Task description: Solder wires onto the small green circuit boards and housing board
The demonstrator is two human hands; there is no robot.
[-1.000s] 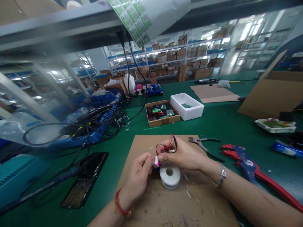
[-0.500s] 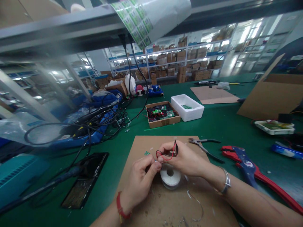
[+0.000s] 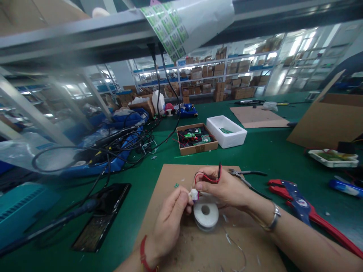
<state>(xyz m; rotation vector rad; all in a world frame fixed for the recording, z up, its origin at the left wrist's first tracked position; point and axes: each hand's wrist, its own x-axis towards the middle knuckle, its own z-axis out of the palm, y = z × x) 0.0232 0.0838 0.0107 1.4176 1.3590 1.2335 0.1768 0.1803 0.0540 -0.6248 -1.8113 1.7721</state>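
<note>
My left hand [image 3: 172,210] pinches a small white piece [image 3: 194,194], which looks like a plastic connector, between thumb and forefinger. My right hand [image 3: 224,189] is closed on thin red and black wires [image 3: 206,176] that loop up over its fingers. The fingertips of both hands meet at the white piece; whether the wires join it I cannot tell. Just below the hands a white spool [image 3: 206,215] rests on the cardboard sheet [image 3: 176,251]. A tiny green circuit board [image 3: 176,185] lies beyond my left fingers.
Pliers [image 3: 249,179] and a red-and-blue wire stripper [image 3: 300,202] lie to the right. Behind the sheet are a cardboard tray [image 3: 198,150] with electronics and a white foam box [image 3: 232,140]. Tangled black cables and a black tray [image 3: 113,211] are at left.
The white piece now shows between my fingertips, where it was mostly hidden. My right hand has shifted slightly right with the wires. The whole view has shifted a little.
</note>
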